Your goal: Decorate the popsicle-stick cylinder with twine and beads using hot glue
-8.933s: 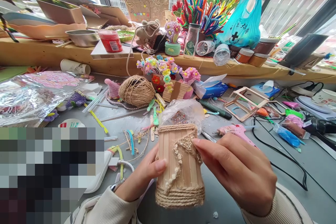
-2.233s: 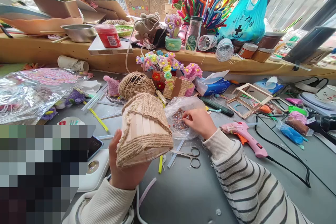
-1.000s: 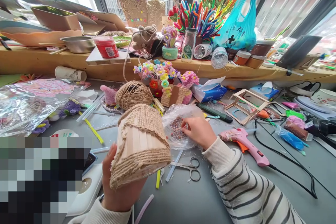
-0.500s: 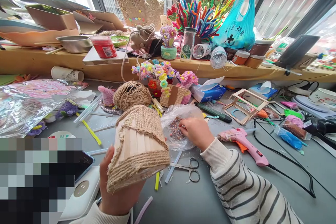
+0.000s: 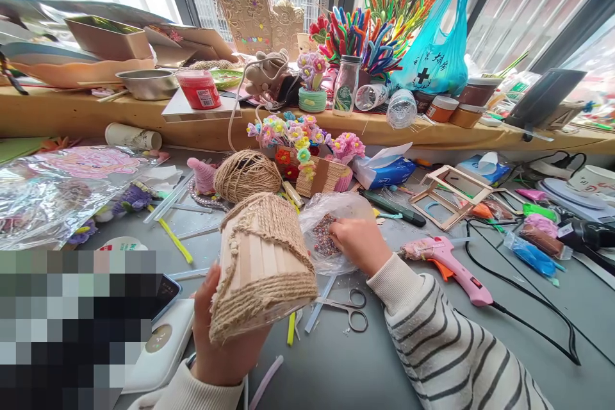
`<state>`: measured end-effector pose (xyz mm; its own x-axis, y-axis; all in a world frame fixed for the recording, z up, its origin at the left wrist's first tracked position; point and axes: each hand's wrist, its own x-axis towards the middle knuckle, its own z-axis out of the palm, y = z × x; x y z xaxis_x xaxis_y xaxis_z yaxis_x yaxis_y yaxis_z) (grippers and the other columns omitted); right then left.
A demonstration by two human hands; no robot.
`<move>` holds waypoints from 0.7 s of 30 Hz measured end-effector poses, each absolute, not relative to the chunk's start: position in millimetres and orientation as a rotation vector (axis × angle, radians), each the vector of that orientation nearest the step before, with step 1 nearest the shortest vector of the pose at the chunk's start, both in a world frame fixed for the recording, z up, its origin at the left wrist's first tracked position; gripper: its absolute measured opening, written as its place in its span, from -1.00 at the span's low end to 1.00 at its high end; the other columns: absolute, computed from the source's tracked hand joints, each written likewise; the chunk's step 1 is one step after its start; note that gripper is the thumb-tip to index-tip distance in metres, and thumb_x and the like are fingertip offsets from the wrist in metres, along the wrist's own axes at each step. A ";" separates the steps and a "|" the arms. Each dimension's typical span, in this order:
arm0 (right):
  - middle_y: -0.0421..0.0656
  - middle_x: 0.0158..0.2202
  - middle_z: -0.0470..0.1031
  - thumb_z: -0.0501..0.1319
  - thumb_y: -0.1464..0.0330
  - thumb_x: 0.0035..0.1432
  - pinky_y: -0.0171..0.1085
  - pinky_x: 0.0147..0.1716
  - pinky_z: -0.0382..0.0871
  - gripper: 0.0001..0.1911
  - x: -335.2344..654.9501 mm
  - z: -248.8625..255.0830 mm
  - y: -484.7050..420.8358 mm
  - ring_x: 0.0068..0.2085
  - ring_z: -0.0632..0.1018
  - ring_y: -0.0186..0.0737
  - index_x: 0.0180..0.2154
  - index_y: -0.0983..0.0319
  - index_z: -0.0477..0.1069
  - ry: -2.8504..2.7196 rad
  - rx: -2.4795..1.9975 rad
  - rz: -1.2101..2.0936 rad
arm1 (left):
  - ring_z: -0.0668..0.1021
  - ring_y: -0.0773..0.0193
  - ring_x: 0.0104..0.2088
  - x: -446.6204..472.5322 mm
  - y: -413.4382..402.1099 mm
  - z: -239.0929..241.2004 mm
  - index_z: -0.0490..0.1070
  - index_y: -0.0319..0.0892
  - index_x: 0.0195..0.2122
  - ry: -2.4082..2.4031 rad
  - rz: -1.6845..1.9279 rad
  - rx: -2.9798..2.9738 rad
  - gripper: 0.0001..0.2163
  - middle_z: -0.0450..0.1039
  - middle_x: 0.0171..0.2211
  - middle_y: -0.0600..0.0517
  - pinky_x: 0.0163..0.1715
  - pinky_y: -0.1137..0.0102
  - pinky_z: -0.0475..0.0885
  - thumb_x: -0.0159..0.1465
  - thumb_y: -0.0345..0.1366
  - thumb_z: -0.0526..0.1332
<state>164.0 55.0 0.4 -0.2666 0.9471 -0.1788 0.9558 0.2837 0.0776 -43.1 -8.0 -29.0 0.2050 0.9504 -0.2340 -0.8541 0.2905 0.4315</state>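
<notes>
Step in hand: bead picking, one hand on the workpiece.

- Left hand point(image 5: 225, 346) grasps the craft-stick holder point(image 5: 262, 262) from underneath. The palm cups the base and the thumb runs up the near left edge. The holder is off the grey table point(image 5: 336, 365), tilted with its top away from the person. Jute twine bands it at rim and base, and a braided strand runs down the sticks.
- Right hand point(image 5: 358, 243) has its fingertips curled into the mouth of the clear plastic bag point(image 5: 336, 205), on the small beads point(image 5: 325, 235) inside. The fingertips are hidden, so it's not possible to tell whether a bead is pinched. The bag sits just right of the holder, close to touching it.
- Nearby: scissors point(image 5: 353, 311) lie on the table in front of the bag. The pink glue gun point(image 5: 444, 256) lies to the right, well clear of both hands. The twine ball point(image 5: 247, 174) sits behind the holder.

Judgement: the beads are tiny and loose in soft film, so lifting one calls for a fine two-finger pinch without dragging the bag. The holder has only one-handed support, so that grip needs to stay firm.
</notes>
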 end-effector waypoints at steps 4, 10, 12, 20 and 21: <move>-0.09 -0.08 0.41 0.11 0.24 0.20 -0.14 -0.15 0.40 -0.71 164.0 -3.2 55.7 -0.13 0.47 -0.25 -0.10 0.26 0.35 2.371 1.761 -0.045 | 0.50 0.03 0.00 -41.5 -7.1 -27.0 0.41 0.24 -0.03 0.461 1.257 0.259 -0.64 0.53 -0.05 0.17 -0.08 0.14 0.48 0.11 -0.07 0.23; -0.09 -0.09 0.41 0.11 0.24 0.20 -0.14 -0.15 0.41 -0.71 165.2 -4.1 55.9 -0.14 0.47 -0.25 -0.10 0.27 0.35 2.372 1.757 -0.040 | 0.52 0.04 -0.01 -36.3 -9.2 -19.6 0.37 0.25 0.00 0.471 1.256 0.277 -0.60 0.53 -0.05 0.17 -0.12 0.17 0.50 0.08 -0.04 0.25; -0.09 -0.09 0.41 0.11 0.24 0.20 -0.14 -0.15 0.40 -0.71 165.3 -2.9 55.5 -0.14 0.47 -0.25 -0.11 0.26 0.35 2.368 1.760 -0.045 | 0.53 0.05 -0.03 -34.8 -9.7 -17.8 0.38 0.24 -0.01 0.478 1.268 0.277 -0.59 0.53 -0.06 0.16 -0.14 0.19 0.51 0.08 -0.04 0.25; -0.10 -0.11 0.42 0.10 0.24 0.20 -0.14 -0.15 0.40 -0.72 165.8 -0.6 54.0 -0.15 0.47 -0.26 -0.12 0.26 0.36 2.366 1.826 -0.100 | 0.54 0.04 -0.05 -35.8 -10.6 -20.0 0.41 0.17 -0.01 0.485 1.278 0.267 -0.60 0.54 -0.06 0.13 -0.13 0.19 0.51 0.09 -0.06 0.24; -0.11 -0.11 0.43 0.10 0.24 0.20 -0.14 -0.15 0.40 -0.72 166.2 -1.0 54.1 -0.15 0.47 -0.26 -0.12 0.26 0.36 2.373 1.842 -0.109 | 0.54 0.03 -0.05 -35.6 -10.9 -20.0 0.41 0.16 -0.01 0.492 1.276 0.270 -0.60 0.54 -0.06 0.12 -0.13 0.19 0.50 0.09 -0.05 0.23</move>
<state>166.2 54.1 -1.0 -0.2437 0.9580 -0.1510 0.9678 0.2502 0.0257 -35.6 -10.9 -20.0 0.2064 0.9575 -0.2014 -0.8450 0.2782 0.4568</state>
